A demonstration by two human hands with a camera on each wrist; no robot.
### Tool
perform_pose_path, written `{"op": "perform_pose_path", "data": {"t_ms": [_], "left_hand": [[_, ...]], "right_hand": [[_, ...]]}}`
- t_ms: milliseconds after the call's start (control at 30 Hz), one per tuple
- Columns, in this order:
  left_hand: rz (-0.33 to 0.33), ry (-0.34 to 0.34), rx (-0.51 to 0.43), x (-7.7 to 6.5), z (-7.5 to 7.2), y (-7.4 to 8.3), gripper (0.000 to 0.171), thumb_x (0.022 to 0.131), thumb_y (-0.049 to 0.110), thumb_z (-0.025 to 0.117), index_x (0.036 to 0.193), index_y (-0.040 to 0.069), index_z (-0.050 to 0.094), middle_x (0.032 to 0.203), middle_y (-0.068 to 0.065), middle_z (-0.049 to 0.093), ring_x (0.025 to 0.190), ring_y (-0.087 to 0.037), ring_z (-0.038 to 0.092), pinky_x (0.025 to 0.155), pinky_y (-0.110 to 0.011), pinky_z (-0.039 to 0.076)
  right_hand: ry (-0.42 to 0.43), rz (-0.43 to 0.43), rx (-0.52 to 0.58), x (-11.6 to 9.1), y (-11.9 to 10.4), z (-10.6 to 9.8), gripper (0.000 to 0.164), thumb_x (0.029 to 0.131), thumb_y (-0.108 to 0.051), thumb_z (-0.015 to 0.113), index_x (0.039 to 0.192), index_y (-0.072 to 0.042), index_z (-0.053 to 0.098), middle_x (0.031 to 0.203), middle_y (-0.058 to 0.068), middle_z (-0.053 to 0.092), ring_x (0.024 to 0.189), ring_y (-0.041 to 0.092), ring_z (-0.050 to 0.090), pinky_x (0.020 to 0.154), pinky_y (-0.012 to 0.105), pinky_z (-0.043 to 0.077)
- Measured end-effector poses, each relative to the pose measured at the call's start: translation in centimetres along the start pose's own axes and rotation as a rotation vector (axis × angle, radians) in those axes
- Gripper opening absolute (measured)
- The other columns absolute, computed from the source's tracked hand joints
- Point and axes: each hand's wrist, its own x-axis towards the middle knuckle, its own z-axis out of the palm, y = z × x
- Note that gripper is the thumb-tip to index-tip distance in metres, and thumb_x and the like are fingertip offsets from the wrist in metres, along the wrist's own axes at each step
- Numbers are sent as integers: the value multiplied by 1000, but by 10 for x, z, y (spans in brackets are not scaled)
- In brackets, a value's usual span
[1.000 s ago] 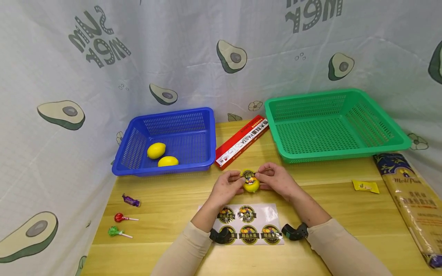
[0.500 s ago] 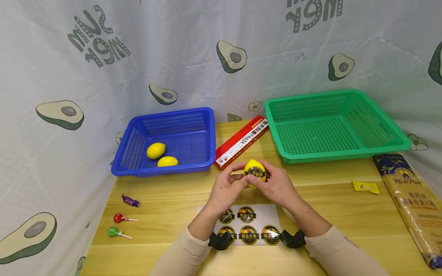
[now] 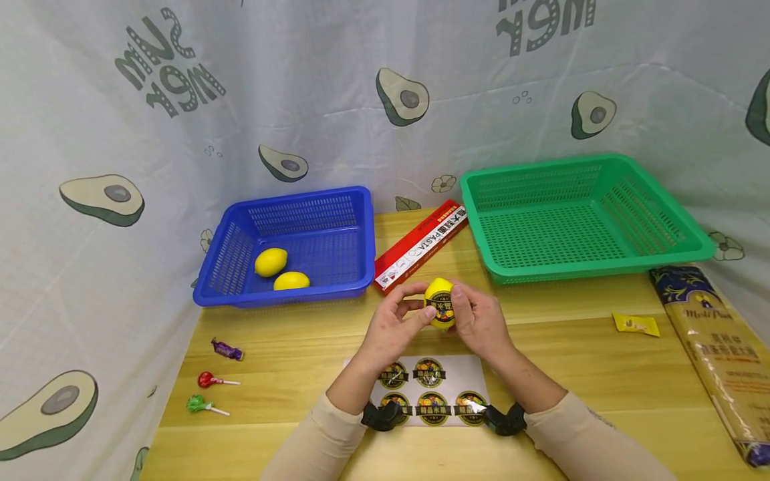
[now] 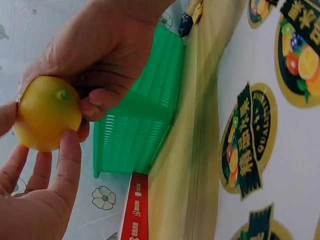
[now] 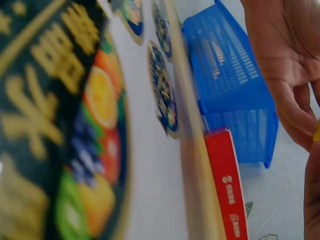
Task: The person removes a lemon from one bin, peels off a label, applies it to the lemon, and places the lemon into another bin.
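A yellow lemon (image 3: 437, 289) with a black and gold round sticker (image 3: 443, 306) on its near side is held up between both hands. My left hand (image 3: 388, 331) grips it from the left, thumb at the sticker's edge. From the right, my right hand (image 3: 483, 319) holds it too, its thumb along the lemon's side. In the left wrist view the lemon (image 4: 47, 115) shows its bare stem end, with fingertips from both sides around it. Below the hands lies a white sheet (image 3: 462, 375) with several matching stickers, partly hidden by the wrist straps.
A blue basket (image 3: 367, 247) at back left holds two lemons (image 3: 271, 262). A green basket (image 3: 592, 267) stands at back right. Between them lies a red pasta box (image 3: 420, 246). Wrapped sweets (image 3: 227, 349) and lollipops (image 3: 206, 379) lie left; a yellow packet (image 3: 635, 325) and pasta bag (image 3: 716, 347) right.
The sticker, earlier pinched between both hands over the lemon, now lies on its surface. The lemon has been turned and lifted slightly, and the right thumb has moved off the sticker to the lemon's side.
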Motion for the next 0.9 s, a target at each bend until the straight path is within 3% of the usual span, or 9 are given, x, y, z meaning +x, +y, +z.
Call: {"op": "perform_pose_path", "data": {"t_ms": [133, 300, 400, 533, 667, 900], "left_hand": [[29, -28, 104, -1, -4, -1, 53, 96, 16, 69, 143, 4, 47, 139, -20, 51, 107, -15, 60, 84, -23, 56], [84, 47, 449, -3, -2, 0, 82, 83, 53, 80, 148, 18, 43, 132, -11, 51, 97, -16, 56, 78, -25, 54], [100, 94, 582, -4, 1, 0, 80, 79, 52, 84, 145, 22, 50, 126, -6, 55, 98, -16, 56, 76, -25, 53], [152, 102, 547, -5, 5, -2, 49, 84, 34, 84, 128, 17, 68, 117, -3, 63, 98, -15, 58, 73, -25, 52], [224, 111, 482, -6, 8, -3, 28, 91, 27, 78, 113, 10, 75, 108, -6, 69, 94, -13, 59, 73, -25, 53], [285, 139, 433, -7, 8, -3, 26, 104, 23, 58, 108, 4, 76, 107, -11, 72, 100, -19, 66, 85, -28, 57]], "right_hand": [[15, -60, 2, -2, 0, 7, 34, 109, -16, 43, 114, 2, 72, 75, 15, 68, 51, 9, 60, 46, 28, 54], [16, -190, -12, -8, 1, 15, 19, 102, -6, 55, 114, 2, 67, 81, 12, 68, 61, 1, 57, 52, 20, 52], [7, -266, 57, -13, 2, 20, 17, 102, -7, 57, 115, 3, 61, 85, 13, 67, 68, -2, 58, 57, 17, 52], [-1, -357, 164, -16, 4, 25, 28, 108, -21, 52, 116, 6, 56, 89, 17, 65, 73, -1, 60, 62, 17, 53], [12, -378, 215, -17, 6, 28, 40, 109, -32, 48, 116, 6, 55, 91, 17, 63, 71, -1, 59, 59, 17, 52], [51, -365, 234, -18, 5, 30, 17, 99, -3, 55, 114, 5, 58, 87, 13, 62, 60, 0, 51, 49, 18, 44]]}}
